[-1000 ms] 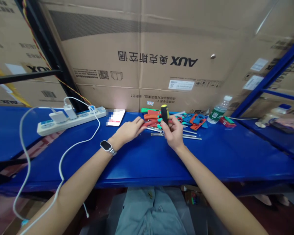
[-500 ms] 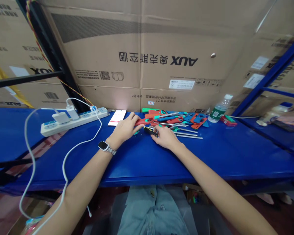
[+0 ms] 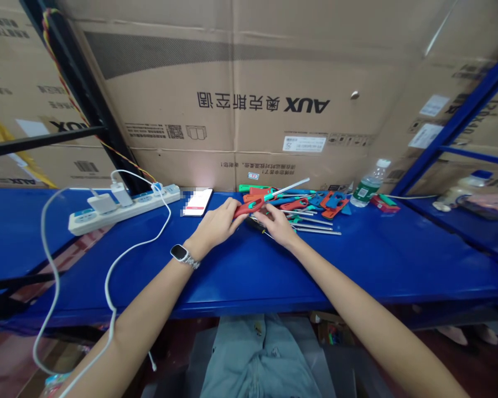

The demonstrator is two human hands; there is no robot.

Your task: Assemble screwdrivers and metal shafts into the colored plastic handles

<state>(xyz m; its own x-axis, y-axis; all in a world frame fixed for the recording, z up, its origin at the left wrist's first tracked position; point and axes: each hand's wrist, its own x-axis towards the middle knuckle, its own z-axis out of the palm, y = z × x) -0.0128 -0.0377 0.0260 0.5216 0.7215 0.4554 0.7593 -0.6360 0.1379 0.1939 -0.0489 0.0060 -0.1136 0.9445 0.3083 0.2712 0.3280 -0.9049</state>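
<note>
My left hand (image 3: 218,225), with a watch on its wrist, is closed around the red handle of a long-nosed stick lighter (image 3: 248,207). The lighter's silver tube points up and to the right, past a green collar. Pinching fingers of my right hand (image 3: 280,225) meet the lighter near the front of its handle; the fingertips are partly hidden. Below that hand a black-handled screwdriver (image 3: 256,223) lies on the blue table, its thin shaft toward me. A pile of red, green and blue stick lighters (image 3: 296,204) spreads just behind and right of my hands.
A phone (image 3: 198,202) lies left of the pile, beside a white power strip (image 3: 124,210) with plugs and a looping white cable (image 3: 108,287). On the right stand a water bottle (image 3: 366,187) and a red box (image 3: 384,204). Large cardboard boxes (image 3: 216,66) wall off the back.
The red lighter has risen and its tube now tilts upward. My right hand has left the screwdriver handle and moved up to the lighter. The view has shifted slightly.
</note>
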